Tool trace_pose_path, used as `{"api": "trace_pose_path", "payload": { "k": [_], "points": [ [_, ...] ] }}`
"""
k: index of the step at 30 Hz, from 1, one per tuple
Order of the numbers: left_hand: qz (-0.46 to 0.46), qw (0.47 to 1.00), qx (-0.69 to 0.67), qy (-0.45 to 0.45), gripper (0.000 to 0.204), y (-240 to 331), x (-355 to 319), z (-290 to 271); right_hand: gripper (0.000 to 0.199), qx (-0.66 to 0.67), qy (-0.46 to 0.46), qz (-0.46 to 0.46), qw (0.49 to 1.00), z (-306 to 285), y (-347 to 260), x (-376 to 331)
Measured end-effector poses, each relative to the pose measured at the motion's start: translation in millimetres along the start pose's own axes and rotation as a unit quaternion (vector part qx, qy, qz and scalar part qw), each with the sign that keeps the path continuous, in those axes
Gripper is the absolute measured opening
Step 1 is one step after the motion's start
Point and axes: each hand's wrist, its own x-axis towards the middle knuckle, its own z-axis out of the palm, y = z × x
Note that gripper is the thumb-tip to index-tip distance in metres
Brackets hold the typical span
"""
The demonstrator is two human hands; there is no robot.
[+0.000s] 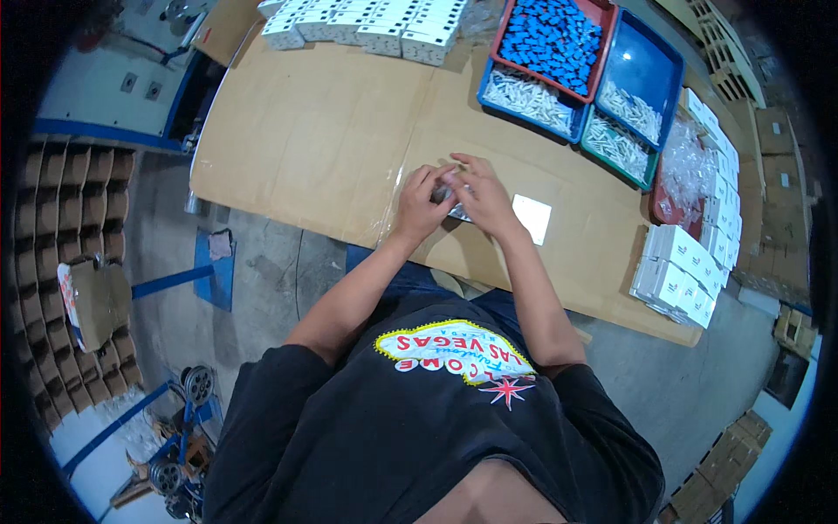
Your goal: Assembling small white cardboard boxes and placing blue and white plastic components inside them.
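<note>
Near the front edge of the cardboard-covered table, both hands close together around a small dark, shiny thing [442, 191]. My left hand [419, 205] curls its fingers against its left side. From the right, my right hand [486, 199] meets it with bent fingers, its fingertips almost touching the left ones. A silvery, film-like part shows under the right palm. The fingers hide most of the thing, so its kind cannot be made out. Just right of my right hand, a flat white square [532, 218] lies on the table.
At the far right stand a red tray [504, 45] of blue pieces, blue trays [642, 52] and a green tray [648, 182] with white pieces. White boxes line the back [375, 26] and right corner [676, 275]. A red tray holds clear plastic bags [687, 170].
</note>
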Motion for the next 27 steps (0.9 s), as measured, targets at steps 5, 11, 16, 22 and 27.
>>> {"api": "trace_pose_path", "payload": {
  "k": [5, 11, 16, 22, 27],
  "points": [
    [0.009, 1.0, -0.01, 0.003, 0.044, -4.6, -1.7, 2.5, 0.031, 0.099, 0.0, 0.032, 0.995, 11.9, -2.8, 3.5],
    [-0.051, 0.999, -0.001, -0.01, 0.038, 8.2, 2.8, -1.5, 0.022, 0.276, 0.073, 0.076, 0.955, -6.9, 18.9, 18.4],
    [-0.029, 1.0, 0.011, 0.001, 0.031, 5.2, 3.0, -1.9, 0.017, 0.007, 0.27, 0.096, 0.958, -61.9, 85.4, 59.5],
    [-0.053, 0.998, 0.02, -0.005, 0.032, 9.7, 1.8, -2.8, 0.012, -0.196, 0.335, 0.076, 0.919, -103.2, 141.7, 97.2],
    [-0.052, 0.998, 0.017, -0.005, 0.031, 9.8, 1.7, -1.8, 0.01, -0.263, 0.314, 0.122, 0.904, -99.8, 150.9, 108.2]
  ]
}}
